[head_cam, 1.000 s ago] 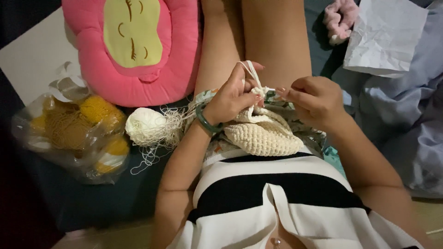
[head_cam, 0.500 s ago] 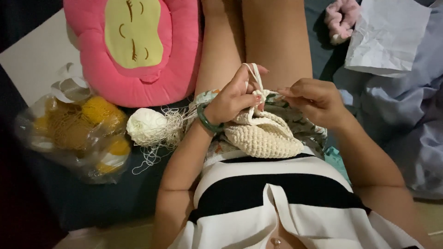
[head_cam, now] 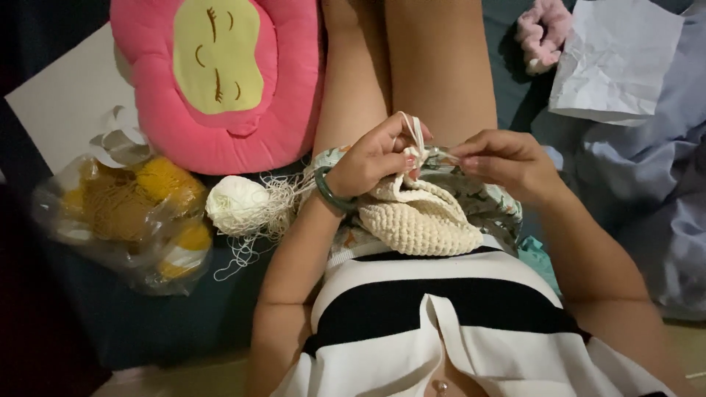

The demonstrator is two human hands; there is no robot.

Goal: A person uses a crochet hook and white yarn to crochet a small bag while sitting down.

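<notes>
A person is sitting on a bed, crocheting a cream crochet piece [head_cam: 418, 220] that is resting in their lap. The left hand [head_cam: 375, 158] is pinching the work's top edge, cream yarn strand [head_cam: 416, 134] looped over its fingers; since a second ago the loop is sitting slightly lower. The right hand [head_cam: 507, 158] is closing its fingers on a thin hook [head_cam: 441, 152], barely moved. A white yarn ball [head_cam: 237, 204] is lying just left of the lap, beside a pink cushion [head_cam: 220, 77] and a bag of yellow yarn [head_cam: 125, 213]

Dim room, dark teal bedding [head_cam: 147, 323], pink plush cushion [head_cam: 220, 81], crumpled white paper [head_cam: 618, 62], pale blue cloth [head_cam: 654, 191]
</notes>
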